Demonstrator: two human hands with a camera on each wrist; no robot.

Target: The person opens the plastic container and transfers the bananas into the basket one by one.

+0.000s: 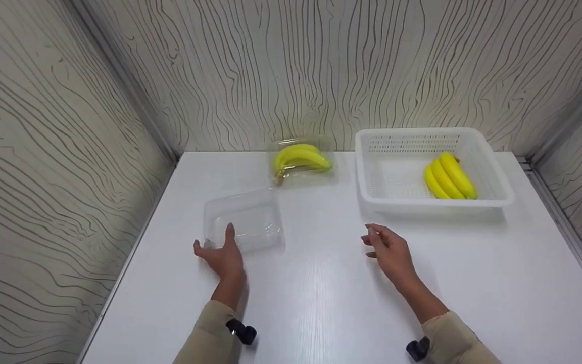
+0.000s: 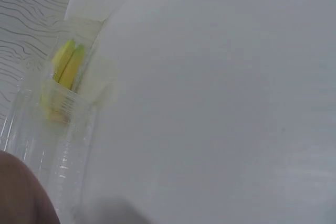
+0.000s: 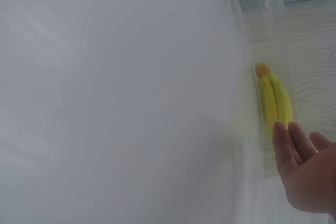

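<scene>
My left hand (image 1: pixel 224 258) is at the near left corner of a clear plastic container (image 1: pixel 243 217). Its thumb points forward over the container's near side, while the fingers spread out to the left. In the left wrist view the thumb (image 2: pixel 23 195) shows beside the clear wall. My right hand (image 1: pixel 394 255) is over the white table, in front of the basket, with loosely bent fingers and nothing in them. A second clear container (image 1: pixel 329 144) at the back holds a bunch of bananas (image 1: pixel 301 154).
A white plastic basket (image 1: pixel 435 203) stands at the back right with another bunch of bananas (image 1: pixel 450 177) inside. Patterned wall panels (image 1: pixel 321 65) border the white table (image 1: pixel 316 283) at the back and sides.
</scene>
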